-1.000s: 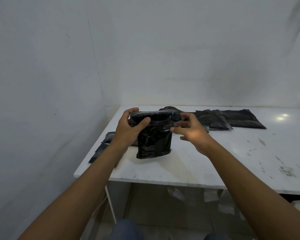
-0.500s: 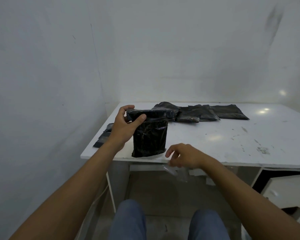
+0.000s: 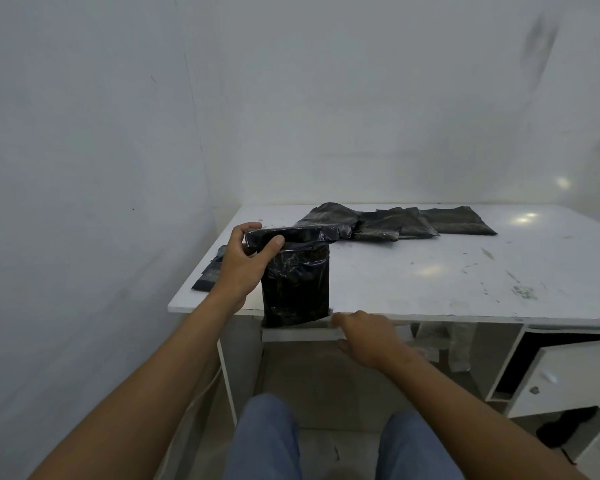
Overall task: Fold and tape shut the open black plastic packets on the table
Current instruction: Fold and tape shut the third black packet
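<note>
The left hand (image 3: 246, 268) pinched the folded-over top of the upright black packet (image 3: 295, 282), thumb on the near face and fingers curled behind. The packet stood left of centre in the frame, at the front edge of the white table (image 3: 430, 271). Its bottom showed below that edge, so it could not be told whether it rested on the top or hung from the grip.

The right hand (image 3: 364, 337) was low at centre, against the table's front lip, seen from the back with its fingers turned away. Whether they had hold of anything could not be told. Pale translucent strips (image 3: 459, 344) hung under the lip to its right, possibly tape.

The main risk appeared to be the fold. Only one hand pinched it, at the left end, so the right end could spring open or go crooked before tape reached it. So close to the edge, the packet could also slip off if that pinch loosened. A loose strip could curl onto itself or onto the fingers. More packets (image 3: 395, 223) lay at the back of the table, and flat ones (image 3: 211, 271) by its left edge.
</note>
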